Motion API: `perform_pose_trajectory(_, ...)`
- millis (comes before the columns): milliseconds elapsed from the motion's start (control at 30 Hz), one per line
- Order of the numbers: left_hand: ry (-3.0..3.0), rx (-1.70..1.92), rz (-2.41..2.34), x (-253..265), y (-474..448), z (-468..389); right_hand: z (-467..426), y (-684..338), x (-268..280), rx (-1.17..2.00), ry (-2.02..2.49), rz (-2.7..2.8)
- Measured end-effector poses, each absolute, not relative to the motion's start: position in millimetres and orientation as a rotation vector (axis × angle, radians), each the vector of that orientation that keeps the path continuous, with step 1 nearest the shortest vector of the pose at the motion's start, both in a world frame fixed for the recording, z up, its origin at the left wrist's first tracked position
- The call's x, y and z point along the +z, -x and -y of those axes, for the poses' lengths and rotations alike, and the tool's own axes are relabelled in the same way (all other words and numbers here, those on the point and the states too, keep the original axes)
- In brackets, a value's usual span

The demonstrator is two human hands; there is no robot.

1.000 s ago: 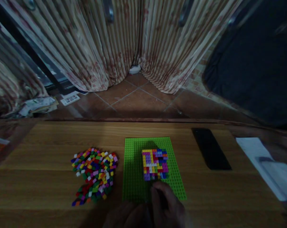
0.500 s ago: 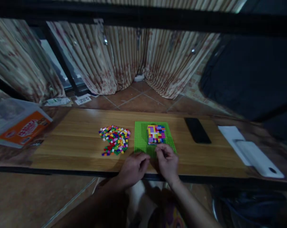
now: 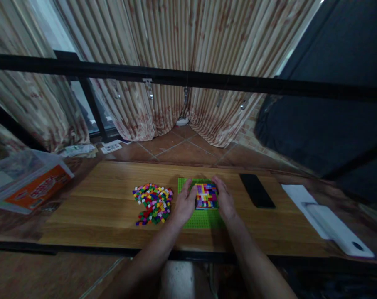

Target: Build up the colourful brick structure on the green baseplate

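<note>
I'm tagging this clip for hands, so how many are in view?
2: the left hand at the left side of the multicoloured brick block, the right hand at its right side. No other hand shows.

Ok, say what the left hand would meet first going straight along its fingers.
For the left hand, the way looks free past the green baseplate, across the wooden table to its far edge, though depth is unclear.

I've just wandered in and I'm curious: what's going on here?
A person has the left hand and right hand at either side of a colorful brick block over a green baseplate; whether they grip or lift it is hard to tell. A pile of loose bricks lies left of the baseplate on the wooden table.
</note>
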State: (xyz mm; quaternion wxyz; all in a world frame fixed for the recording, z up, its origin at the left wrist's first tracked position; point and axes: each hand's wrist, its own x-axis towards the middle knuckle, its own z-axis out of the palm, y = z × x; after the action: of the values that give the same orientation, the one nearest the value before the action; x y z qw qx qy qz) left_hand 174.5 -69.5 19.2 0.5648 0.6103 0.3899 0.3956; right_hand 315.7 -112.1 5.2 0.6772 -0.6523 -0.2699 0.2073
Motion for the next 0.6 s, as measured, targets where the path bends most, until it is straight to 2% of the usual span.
perform_pose_trajectory(333,-0.915,1.027,-0.907,18,-189,65,112,-281,5,0.655,1.383,0.47)
perform_pose_trajectory(600,-0.821,0.978,-0.926,27,-190,62,112,-282,1,0.644,1.376,0.445)
